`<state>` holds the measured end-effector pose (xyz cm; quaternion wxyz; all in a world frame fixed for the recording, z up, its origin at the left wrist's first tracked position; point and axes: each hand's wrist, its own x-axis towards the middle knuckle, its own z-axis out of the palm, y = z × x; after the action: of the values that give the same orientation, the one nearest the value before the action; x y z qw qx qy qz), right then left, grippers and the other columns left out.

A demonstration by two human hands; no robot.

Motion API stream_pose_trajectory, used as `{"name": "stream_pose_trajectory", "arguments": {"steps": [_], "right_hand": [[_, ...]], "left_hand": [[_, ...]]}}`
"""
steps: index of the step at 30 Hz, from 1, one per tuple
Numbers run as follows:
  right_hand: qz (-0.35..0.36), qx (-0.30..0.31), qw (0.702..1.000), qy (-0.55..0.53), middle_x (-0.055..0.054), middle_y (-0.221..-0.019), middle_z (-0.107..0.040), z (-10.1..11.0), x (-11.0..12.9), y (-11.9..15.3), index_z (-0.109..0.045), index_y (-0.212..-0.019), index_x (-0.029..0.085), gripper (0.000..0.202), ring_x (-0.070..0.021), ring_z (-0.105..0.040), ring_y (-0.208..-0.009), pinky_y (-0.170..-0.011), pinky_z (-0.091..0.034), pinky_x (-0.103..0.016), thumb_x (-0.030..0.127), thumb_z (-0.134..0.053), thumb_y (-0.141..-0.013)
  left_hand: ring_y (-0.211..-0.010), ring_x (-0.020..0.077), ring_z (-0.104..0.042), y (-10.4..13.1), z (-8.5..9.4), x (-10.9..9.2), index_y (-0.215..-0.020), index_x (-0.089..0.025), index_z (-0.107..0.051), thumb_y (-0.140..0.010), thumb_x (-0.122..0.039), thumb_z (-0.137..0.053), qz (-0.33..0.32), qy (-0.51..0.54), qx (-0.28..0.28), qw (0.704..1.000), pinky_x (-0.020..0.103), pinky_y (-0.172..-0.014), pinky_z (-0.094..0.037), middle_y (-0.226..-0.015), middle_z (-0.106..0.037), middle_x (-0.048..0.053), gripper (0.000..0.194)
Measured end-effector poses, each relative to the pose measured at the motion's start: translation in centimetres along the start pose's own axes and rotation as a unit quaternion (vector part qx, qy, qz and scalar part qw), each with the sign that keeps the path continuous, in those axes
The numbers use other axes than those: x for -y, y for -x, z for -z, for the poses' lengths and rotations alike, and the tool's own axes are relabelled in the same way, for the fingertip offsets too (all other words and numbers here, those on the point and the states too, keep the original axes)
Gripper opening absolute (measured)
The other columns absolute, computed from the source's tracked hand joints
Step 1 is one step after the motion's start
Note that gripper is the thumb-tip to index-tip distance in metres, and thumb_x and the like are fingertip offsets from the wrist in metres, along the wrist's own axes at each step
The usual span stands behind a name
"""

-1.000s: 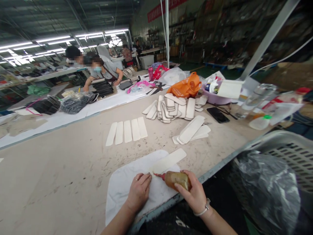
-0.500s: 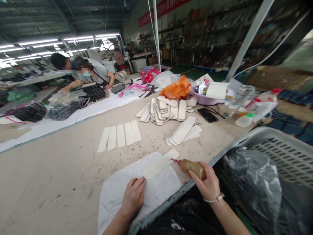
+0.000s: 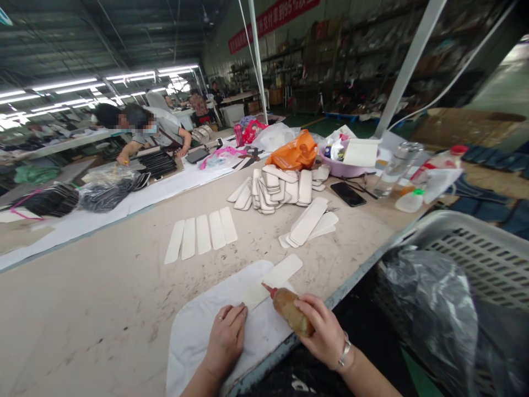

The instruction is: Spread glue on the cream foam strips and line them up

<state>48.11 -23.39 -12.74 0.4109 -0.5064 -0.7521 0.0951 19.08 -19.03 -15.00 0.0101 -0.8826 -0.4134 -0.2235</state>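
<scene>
Head: right hand clasps one bottle; left hand touches one strip, grip unclear.

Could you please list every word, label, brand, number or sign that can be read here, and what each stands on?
"交付率到95%": on the long red banner on the back wall; its left-hand characters are too blurred to read, its right end unclear.
White marking on the black fabric at the bottom edge: unreadable.
Amber-brown plastic squeeze bottle in the right hand: no readable text.
</scene>
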Motion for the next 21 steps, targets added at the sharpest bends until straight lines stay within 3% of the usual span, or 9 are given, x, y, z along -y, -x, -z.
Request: {"name": "stream_pose_trajectory", "arguments": {"steps": [3, 7, 13, 21], "right_hand": [[0.034, 0.032, 0.999, 0.018, -0.012, -0.118, -0.057, -0.5, 0.0, 0.4, -0.050, -0.124, 0.024, 0.055, -0.0251, -0.058, -0.107, -0.079, -0.057, -0.036, 0.011, -0.055, -0.070], [0.024, 0.029, 0.998, 0.049, -0.010, -0.119, -0.059, 0.9, -1.4, 0.5, -0.054, -0.121, 0.027, 0.054, -0.0247, -0.060, -0.105, -0.078, -0.058, -0.038, 0.011, -0.053, -0.070], [-0.002, -0.040, 0.993, 0.109, -0.011, -0.116, -0.057, 3.7, -4.3, 0.9, -0.056, -0.119, 0.024, 0.048, -0.0255, -0.060, -0.102, -0.081, -0.058, -0.040, 0.010, -0.055, -0.072], [-0.147, -0.184, 0.970, 0.055, -0.010, -0.105, -0.057, 4.2, -5.7, -0.6, -0.048, -0.115, 0.022, 0.045, -0.0276, -0.056, -0.098, -0.085, -0.052, -0.048, 0.036, -0.067, -0.078]], "left_hand": [[-0.097, 0.0207, -0.058, -0.1, 0.1, -0.1, -0.110, -0.016, -0.064, -0.087, -0.008, -0.043, -0.002, -0.004, 0.004, 1.000, 0.040, -0.088, -0.052, -0.109, -0.067, 0.009, 0.033], [-0.096, 0.0203, -0.060, -0.1, 0.1, -0.1, -0.110, -0.018, -0.065, -0.086, -0.009, -0.043, 0.003, 0.001, -0.004, 1.000, 0.040, -0.086, -0.053, -0.108, -0.067, 0.010, 0.034], [-0.096, 0.0209, -0.059, 0.0, -0.1, 0.0, -0.110, -0.018, -0.065, -0.087, -0.010, -0.044, 0.006, 0.005, -0.012, 1.000, 0.039, -0.086, -0.053, -0.108, -0.067, 0.009, 0.032], [-0.098, 0.0216, -0.057, 0.3, -0.5, 0.4, -0.109, -0.017, -0.064, -0.087, -0.011, -0.046, -0.007, -0.006, -0.012, 1.000, 0.038, -0.087, -0.052, -0.110, -0.066, 0.008, 0.029]]}}
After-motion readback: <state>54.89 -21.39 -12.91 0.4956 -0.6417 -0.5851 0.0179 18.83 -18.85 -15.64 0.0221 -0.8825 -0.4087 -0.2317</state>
